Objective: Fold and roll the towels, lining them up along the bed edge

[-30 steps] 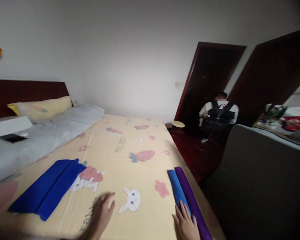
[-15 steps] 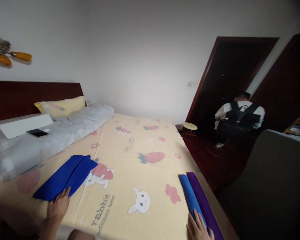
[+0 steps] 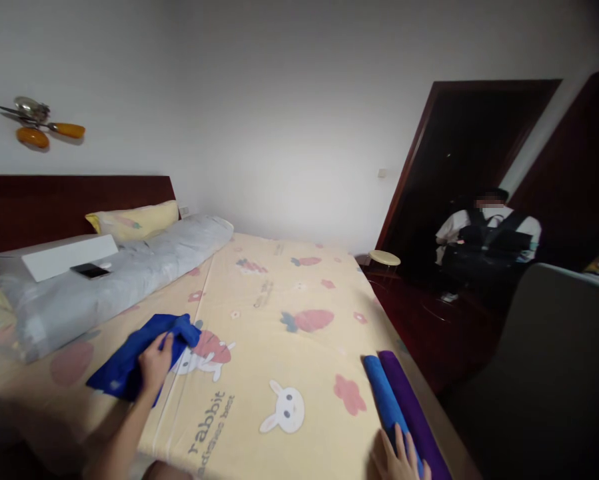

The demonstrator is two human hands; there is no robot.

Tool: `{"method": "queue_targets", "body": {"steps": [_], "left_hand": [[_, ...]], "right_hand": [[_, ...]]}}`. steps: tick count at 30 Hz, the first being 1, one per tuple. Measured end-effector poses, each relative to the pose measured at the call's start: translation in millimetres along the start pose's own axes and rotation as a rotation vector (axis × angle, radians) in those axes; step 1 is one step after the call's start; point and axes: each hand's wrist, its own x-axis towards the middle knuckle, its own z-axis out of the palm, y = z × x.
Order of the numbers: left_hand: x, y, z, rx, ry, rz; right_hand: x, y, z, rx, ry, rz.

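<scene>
On the left part of the bed, my left hand is closed in a pinch on a fold of a dark blue cloth, which lies crumpled with its upper edge turned over. At the lower right, my right hand rests on a rolled blue cloth, its fingers spread across the roll. Alongside that roll, touching it, is a rolled purple cloth. Both rolls lie near the bed's right edge, and their near ends are partly hidden or cut off by the frame.
The bed sheet has rabbits and carrots printed on it. A grey bundle carries a white box and a phone. Beyond the bed are a stool and a seated person; a grey chair back stands at right.
My left hand has moved up and right from the dark blue cloth's near edge and now pinches it, creasing it. My right hand stays on the blue roll. The view has shifted slightly.
</scene>
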Motion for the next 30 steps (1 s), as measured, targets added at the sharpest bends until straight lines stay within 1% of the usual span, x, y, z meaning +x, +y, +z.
{"method": "queue_targets", "body": {"steps": [2, 3, 4, 5, 7, 8, 9, 10, 11, 12, 13, 14, 15, 17, 19, 21, 22, 24, 25, 27, 29, 30], "left_hand": [[-25, 34, 25, -0.117, -0.114, 0.069], [-47, 51, 40, -0.171, -0.189, 0.105], [-73, 68, 56, -0.218, -0.272, 0.137], [-104, 85, 72, -0.258, -0.355, 0.163], [-174, 114, 100, -0.332, -0.514, 0.213], [-207, 125, 112, -0.365, -0.59, 0.24], [-237, 133, 121, -0.391, -0.66, 0.264], [-261, 138, 127, -0.414, -0.723, 0.285], [-277, 139, 131, -0.432, -0.776, 0.299], [-285, 136, 132, -0.443, -0.807, 0.296], [-284, 130, 132, -0.446, -0.816, 0.278], [-276, 121, 131, -0.442, -0.798, 0.246], [-261, 109, 129, -0.429, -0.758, 0.201], [-221, 80, 125, -0.383, -0.637, 0.106], [-183, 51, 123, -0.321, -0.535, 0.015], [-158, 30, 124, -0.281, -0.501, -0.052], [-152, 24, 126, -0.274, -0.509, -0.07], [-154, 20, 133, -0.282, -0.557, -0.078], [-160, 22, 138, -0.295, -0.588, -0.072], [-179, 33, 147, -0.337, -0.655, -0.052], [-200, 46, 155, -0.403, -0.725, -0.028], [-211, 53, 159, -0.441, -0.76, -0.017]], "right_hand": [[4, -33, -6, 0.178, 0.048, 0.062], [5, -53, -9, 0.314, 0.024, 0.082], [4, -75, -10, 0.473, -0.05, 0.099], [3, -98, -11, 0.651, -0.168, 0.122], [-3, -142, -6, 0.976, -0.463, 0.185], [-6, -159, -2, 1.08, -0.553, 0.205], [-8, -173, 3, 1.15, -0.58, 0.201], [-10, -181, 8, 1.186, -0.568, 0.19], [-10, -185, 12, 1.197, -0.526, 0.168], [-10, -184, 15, 1.194, -0.478, 0.145], [-9, -179, 17, 1.181, -0.439, 0.133], [-8, -172, 17, 1.163, -0.415, 0.127], [-7, -162, 16, 1.141, -0.388, 0.125], [-6, -143, 13, 1.086, -0.333, 0.13], [-7, -129, 10, 1.022, -0.265, 0.154], [-10, -127, 8, 0.935, -0.147, 0.144], [-12, -130, 7, 0.894, -0.084, 0.113], [-16, -145, 5, 0.849, -0.011, 0.012], [-18, -156, 4, 0.858, -0.024, -0.04], [-21, -180, 1, 0.946, -0.143, -0.104], [-22, -203, -2, 1.053, -0.288, -0.123], [-22, -213, -2, 1.094, -0.339, -0.124]]}}
